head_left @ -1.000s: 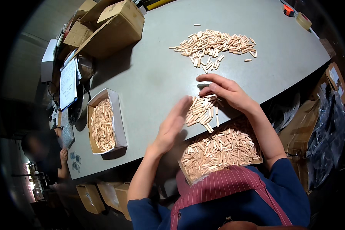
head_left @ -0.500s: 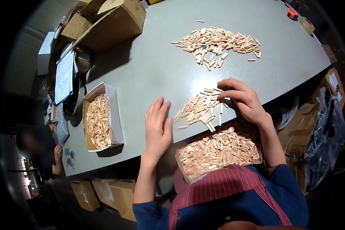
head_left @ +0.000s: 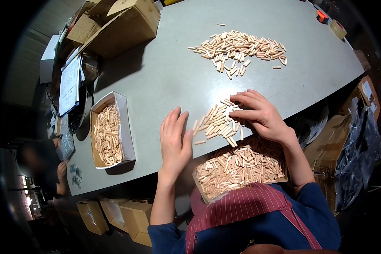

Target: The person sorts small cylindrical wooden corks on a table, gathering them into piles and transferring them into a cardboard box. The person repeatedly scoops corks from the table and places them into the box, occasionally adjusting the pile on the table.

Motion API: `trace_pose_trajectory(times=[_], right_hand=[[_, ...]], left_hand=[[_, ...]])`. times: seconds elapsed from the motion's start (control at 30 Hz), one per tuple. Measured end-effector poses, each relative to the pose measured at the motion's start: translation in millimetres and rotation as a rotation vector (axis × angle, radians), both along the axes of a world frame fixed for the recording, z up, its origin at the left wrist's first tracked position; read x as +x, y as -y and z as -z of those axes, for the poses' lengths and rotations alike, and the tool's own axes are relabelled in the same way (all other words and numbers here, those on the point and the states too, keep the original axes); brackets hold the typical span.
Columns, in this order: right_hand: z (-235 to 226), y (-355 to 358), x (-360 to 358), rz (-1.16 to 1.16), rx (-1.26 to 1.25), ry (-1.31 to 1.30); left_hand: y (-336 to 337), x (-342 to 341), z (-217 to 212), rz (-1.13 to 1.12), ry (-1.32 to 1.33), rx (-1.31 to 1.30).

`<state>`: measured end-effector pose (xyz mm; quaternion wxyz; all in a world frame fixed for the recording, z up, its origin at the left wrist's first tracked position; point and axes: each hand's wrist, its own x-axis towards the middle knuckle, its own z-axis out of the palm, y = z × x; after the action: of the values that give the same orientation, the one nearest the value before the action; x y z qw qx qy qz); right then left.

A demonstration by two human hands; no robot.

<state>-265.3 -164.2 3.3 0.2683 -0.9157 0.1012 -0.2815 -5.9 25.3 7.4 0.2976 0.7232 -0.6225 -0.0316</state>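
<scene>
A small heap of short wooden dowel pins [head_left: 218,123] lies on the grey table [head_left: 165,76] near its front edge. My right hand [head_left: 260,115] rests on the heap's right side, fingers spread over the pins. Just left of the heap, my left hand [head_left: 174,142] lies flat on the table with fingers together and nothing in it. Below the hands, a cardboard box full of pins [head_left: 240,167] sits at my lap. A larger pile of pins [head_left: 237,47] lies farther back on the table.
An open white box of pins [head_left: 110,131] sits left of my hands. Cardboard boxes [head_left: 122,25] and a clipboard [head_left: 70,82] crowd the far left. Tape rolls [head_left: 332,25] lie at the far right corner. Another person [head_left: 42,167] sits at left; more boxes stand below the table.
My left hand has swung from upright beside the heap down flat onto the table, a little left. The heap has spread out under my right hand.
</scene>
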Motion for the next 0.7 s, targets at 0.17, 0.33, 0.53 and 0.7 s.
trace_pose_trajectory(times=[0.17,0.33,0.53,0.7], right_hand=[[1,0,-11,0.149,0.382,0.187],[3,2,-10,0.263,0.352,0.206],[-2,-3,-5,0.111,0.053,0.111],[0,-5,0,0.126,-0.048,0.096]], left_hand=[[1,0,3,0.001,-0.049,-0.008],[2,-3,-3,0.003,0.028,0.023],[2,-7,-3,-0.006,0.094,0.03],[2,-7,-3,-0.008,0.088,0.036]])
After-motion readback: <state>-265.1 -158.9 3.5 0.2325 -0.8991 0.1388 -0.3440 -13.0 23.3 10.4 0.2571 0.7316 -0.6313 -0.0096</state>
